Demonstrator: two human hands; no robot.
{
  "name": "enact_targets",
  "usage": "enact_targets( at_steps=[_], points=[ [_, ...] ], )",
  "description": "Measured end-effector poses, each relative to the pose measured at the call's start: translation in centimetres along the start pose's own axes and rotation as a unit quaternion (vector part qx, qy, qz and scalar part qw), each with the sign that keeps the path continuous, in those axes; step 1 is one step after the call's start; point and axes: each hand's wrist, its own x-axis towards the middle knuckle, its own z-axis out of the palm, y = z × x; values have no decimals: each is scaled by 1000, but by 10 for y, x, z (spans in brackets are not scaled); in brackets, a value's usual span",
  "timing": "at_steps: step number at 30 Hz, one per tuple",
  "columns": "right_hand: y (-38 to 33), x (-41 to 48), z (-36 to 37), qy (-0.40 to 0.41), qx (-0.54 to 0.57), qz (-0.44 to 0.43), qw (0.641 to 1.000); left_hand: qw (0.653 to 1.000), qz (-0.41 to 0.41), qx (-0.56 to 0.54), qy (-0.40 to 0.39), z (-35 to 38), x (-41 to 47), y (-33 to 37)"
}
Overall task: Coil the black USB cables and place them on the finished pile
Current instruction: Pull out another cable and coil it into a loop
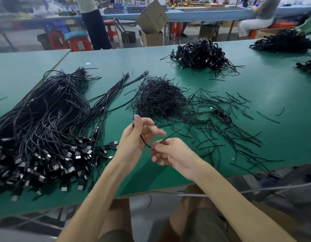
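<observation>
black USB cable [143, 141] is clamped in curled fingers of left hand [136, 138] and pinched by right hand [170, 154] at 6 o'clock over tabletop [264, 81], finished pile [201, 55] at 1 o'clock; loose tail could be snagged on tie heap [158, 100] at 12, spoiling the coil.

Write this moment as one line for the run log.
left hand: holds black cable | right hand: pinches same cable | cable: bent between hands, no coil yet | finished pile: far, untouched
</observation>
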Motion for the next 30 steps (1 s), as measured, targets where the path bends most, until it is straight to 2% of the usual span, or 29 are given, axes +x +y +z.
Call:
enact_targets(
  at_steps=[2,4,7,9,12,16,18,20,26,30],
  points=[
    [0,-3,0,-28,-99,5,995,993,-64,-100,21,0,-1,3],
    [0,-6,1,-4,-218,6,976,985,-106,-128,42,-1,0,6],
    [6,-8,-2,135,-344,-71,927,982,-112,-144,46,-6,2,6],
    [10,-10,-8,223,-418,-173,863,977,-96,-186,32,-11,3,7],
    [17,-8,-11,161,-540,-256,785,978,-65,-196,15,-17,2,8],
    [24,0,-9,141,-635,-259,714,991,-49,-116,-46,-11,-4,5],
    [18,-2,-13,108,-638,-237,725,993,-39,-51,-101,-7,-8,4],
    [10,-4,-17,96,-610,-259,743,989,-45,-9,-141,-6,-12,5],
    [-4,-5,-21,87,-647,-269,708,981,-42,123,-143,-2,-17,9],
    [-1,-4,-27,121,-630,-320,697,973,-17,173,-154,9,-19,14]
  ],
)
